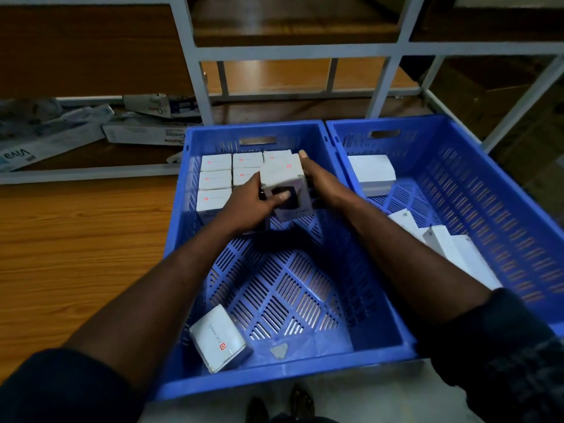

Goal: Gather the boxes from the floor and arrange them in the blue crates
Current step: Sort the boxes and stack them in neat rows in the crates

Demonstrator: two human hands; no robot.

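Two blue crates stand side by side on the floor. Over the far part of the left crate [183, 239] I hold a small white box [283, 181] with a dark picture on its near face. My left hand [253, 206] grips it from the left with the thumb on the near face. My right hand [317, 175] holds its right side, fingers reaching over the back. Several matching white boxes [215, 178] with red logos stand in rows in the crate's far left corner. One more white box [218, 341] lies loose in the near left corner.
The right crate [503, 190] holds a larger white box [370, 172] at the back and several white boxes [451, 248] along its left side. A white metal rack [195, 65] with wooden shelves stands behind. Flat cartons [143, 132] lie on its lowest shelf at left.
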